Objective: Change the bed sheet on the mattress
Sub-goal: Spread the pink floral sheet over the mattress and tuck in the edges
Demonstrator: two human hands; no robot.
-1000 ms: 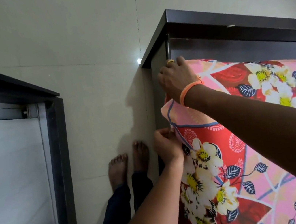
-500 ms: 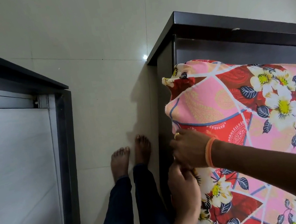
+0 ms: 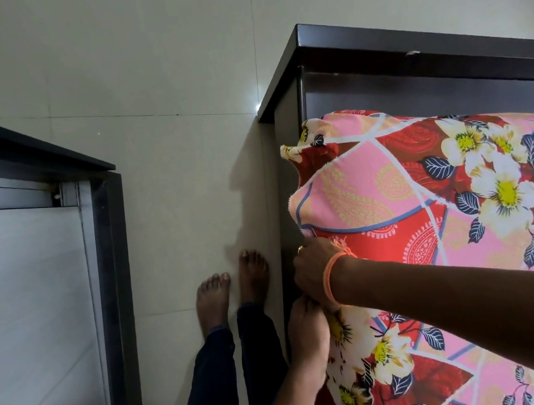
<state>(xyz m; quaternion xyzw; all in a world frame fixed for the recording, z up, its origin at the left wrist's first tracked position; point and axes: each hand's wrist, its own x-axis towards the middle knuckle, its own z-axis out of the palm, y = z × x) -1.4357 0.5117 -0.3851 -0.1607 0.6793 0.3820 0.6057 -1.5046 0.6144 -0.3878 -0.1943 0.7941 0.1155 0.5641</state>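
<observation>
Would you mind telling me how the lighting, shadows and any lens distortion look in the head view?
Head view: soft, even light; a small bright glare spot on the floor tiles beside the dark bed frame; the frame and floral sheet cast a shadow leftward onto the tiles; wide-angle bending tilts straight edges; the right hand and left hand look slightly soft at the sheet's edge.

A thin printed cloth bed sheet (image 3: 433,212), matt, with a frayed edge, covers the mattress corner. Behind the sheet, the bed frame (image 3: 410,56) is dark, smooth board with a faint sheen. Left of the sheet, the pale floor tiles (image 3: 166,165) look smooth and glossy. Farther left stands a cabinet (image 3: 31,307) with a satin grey panel and dark trim.
</observation>
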